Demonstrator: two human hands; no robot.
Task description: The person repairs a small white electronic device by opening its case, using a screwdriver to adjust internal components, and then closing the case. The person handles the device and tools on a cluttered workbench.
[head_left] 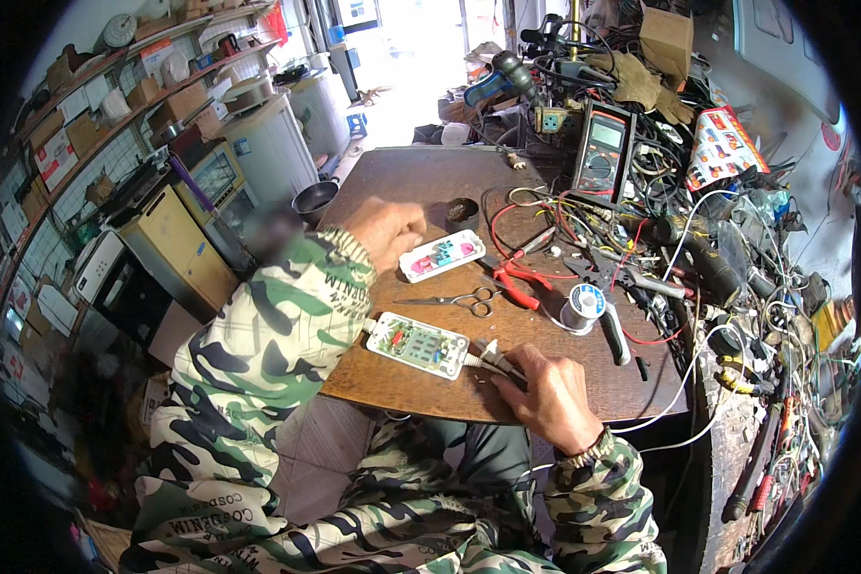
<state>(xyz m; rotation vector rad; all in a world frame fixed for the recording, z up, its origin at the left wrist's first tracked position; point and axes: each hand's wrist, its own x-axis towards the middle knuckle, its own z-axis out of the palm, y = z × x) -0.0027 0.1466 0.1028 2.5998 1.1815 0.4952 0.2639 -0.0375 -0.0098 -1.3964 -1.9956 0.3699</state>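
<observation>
My left hand [385, 231] is curled over the upper left of the table, beside a white casing half [442, 255] with pink and teal pieces inside; whatever its fingers hold is hidden. Below, an opened white casing with a green circuit board [414, 344] lies flat, cords at both ends. My right hand [550, 397] grips a dark tool I cannot make out at the board's right end, against the white cable there. Scissors [459, 301] lie between the casings, with red-handled cutters [517, 287] and a solder spool [582, 308] to their right.
A dark cup [462, 212] and a multimeter [600, 148] sit on the wooden table [392, 177]. Tangled wires, tools and a grey-handled tool [614, 335] crowd the right side. Appliances [172, 249] and laden shelves line the left, with a black pan [314, 199] nearby.
</observation>
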